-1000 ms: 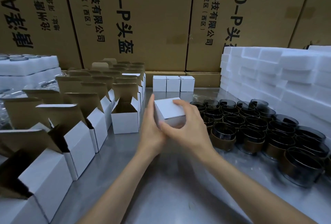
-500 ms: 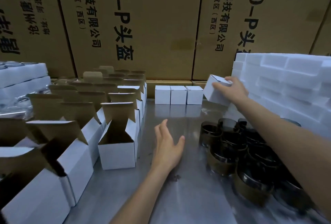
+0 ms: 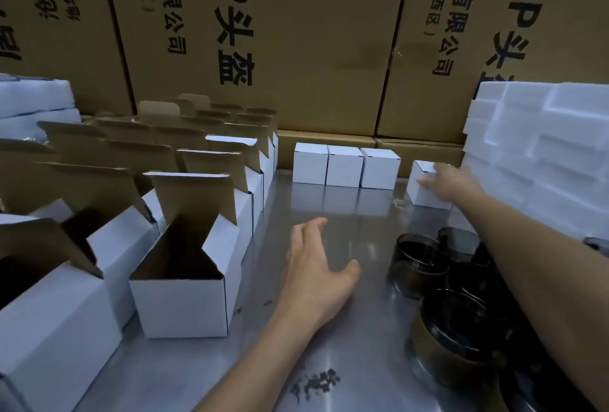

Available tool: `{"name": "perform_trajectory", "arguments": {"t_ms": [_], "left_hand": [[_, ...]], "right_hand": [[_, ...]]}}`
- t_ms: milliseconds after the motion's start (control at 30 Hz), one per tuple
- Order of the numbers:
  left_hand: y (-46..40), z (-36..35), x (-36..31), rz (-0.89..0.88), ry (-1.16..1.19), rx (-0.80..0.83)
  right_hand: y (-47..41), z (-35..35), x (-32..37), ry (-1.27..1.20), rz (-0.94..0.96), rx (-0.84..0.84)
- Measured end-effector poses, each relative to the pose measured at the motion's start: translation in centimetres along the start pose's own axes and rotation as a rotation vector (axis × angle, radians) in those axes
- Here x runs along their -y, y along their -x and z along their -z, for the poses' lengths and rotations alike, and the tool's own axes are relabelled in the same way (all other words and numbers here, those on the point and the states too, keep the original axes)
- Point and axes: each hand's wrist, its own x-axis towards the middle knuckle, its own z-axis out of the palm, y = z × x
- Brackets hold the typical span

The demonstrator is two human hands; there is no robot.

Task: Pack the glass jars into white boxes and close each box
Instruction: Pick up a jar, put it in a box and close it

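stacked brown cartons [image 3: 313,49] wall off the back of a shiny metal table [image 3: 329,362], where the right hand [image 3: 453,182] holds a closed white box [image 3: 425,192] in its fingers, setting it down just right of three finished boxes [image 3: 344,166], while the left hand [image 3: 316,276] hovers released over bare metal. next, i judge, comes an open box [image 3: 184,299] from the left rows and a dark glass jar [image 3: 417,268] from the right cluster. foam blocks [image 3: 543,148] crowd the right arm, leaving only the middle lane free.
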Motion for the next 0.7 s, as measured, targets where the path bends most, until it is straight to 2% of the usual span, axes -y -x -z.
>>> {"name": "perform_trajectory", "arguments": {"t_ms": [100,200,433,600,700], "left_hand": [[0.1,0.0,-0.2,0.011,0.017,0.005],[0.1,0.1,-0.4,0.017,0.041,0.005],[0.2,0.2,-0.6,0.019,0.036,0.021],[0.2,0.2,-0.5,0.024,0.037,0.035],[0.2,0.2,-0.5,0.026,0.036,0.040]], "right_hand": [[-0.5,0.0,1.0,0.077,0.004,0.075],[-0.8,0.1,1.5,0.143,-0.050,0.059],[-2.4,-0.8,2.2,0.095,-0.015,0.064],[-2.4,-1.2,3.6,-0.080,0.026,0.158],[-2.6,-1.3,3.8,-0.073,0.039,0.113]]}}
